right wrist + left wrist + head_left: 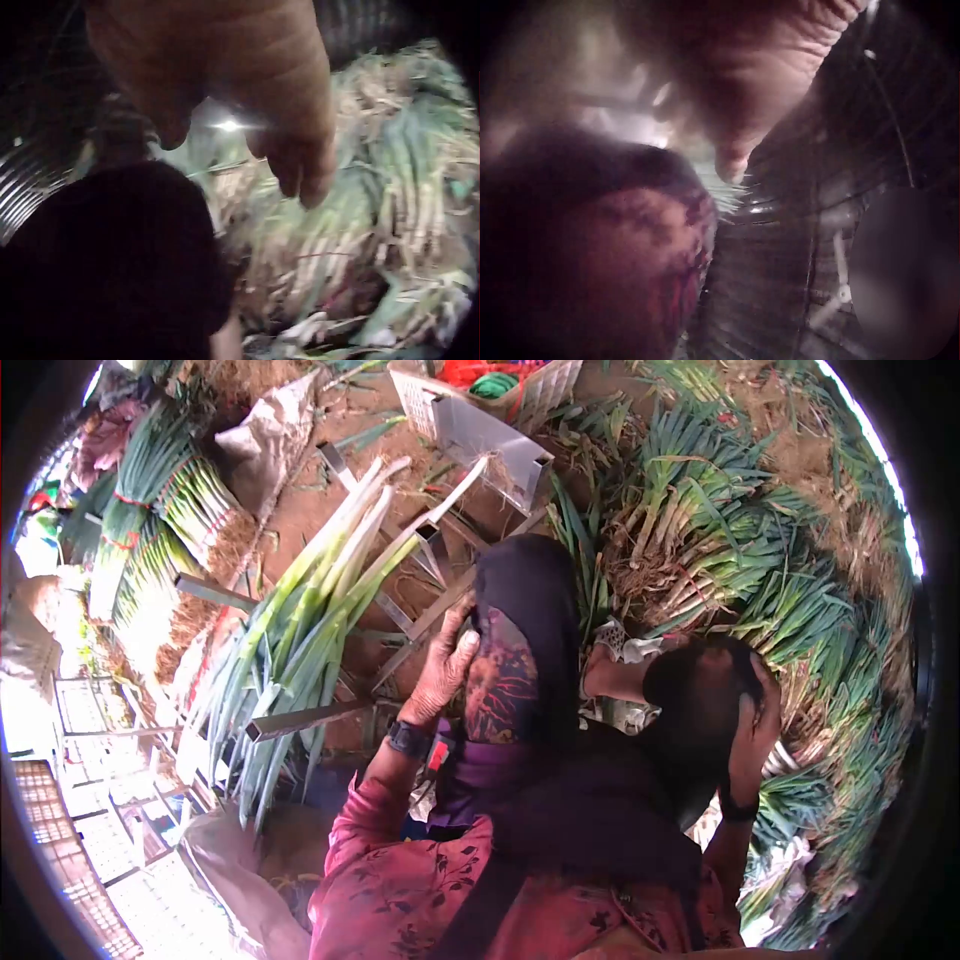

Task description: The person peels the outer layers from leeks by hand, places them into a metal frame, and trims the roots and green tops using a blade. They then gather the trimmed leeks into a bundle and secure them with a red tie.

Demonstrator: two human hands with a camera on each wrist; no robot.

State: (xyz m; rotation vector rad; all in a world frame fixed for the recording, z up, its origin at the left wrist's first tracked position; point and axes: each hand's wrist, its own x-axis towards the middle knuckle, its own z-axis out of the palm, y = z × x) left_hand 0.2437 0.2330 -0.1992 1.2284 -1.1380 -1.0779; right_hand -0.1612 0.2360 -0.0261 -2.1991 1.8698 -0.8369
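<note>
In the head view the left hand (442, 665) rests against the side of one knee (505, 680), its fingers relaxed and holding nothing. The right hand (757, 722) lies along the outer side of the other, dark-covered knee (700, 690). The left wrist view shows the left hand (761, 82) above the patterned cloth (645, 247). In the right wrist view the fingers of the right hand (232, 67) hang down beside the dark knee (120, 255). Left of the left hand, several long leeks (300, 615) lie across a metal frame (310, 720).
Tied leek bundles (165, 500) lie at the upper left. A large pile of leeks (720, 530) covers the right side. At the top stands a pale crate (415, 405) with red and green items. A white sack (270, 435) lies on the brown ground.
</note>
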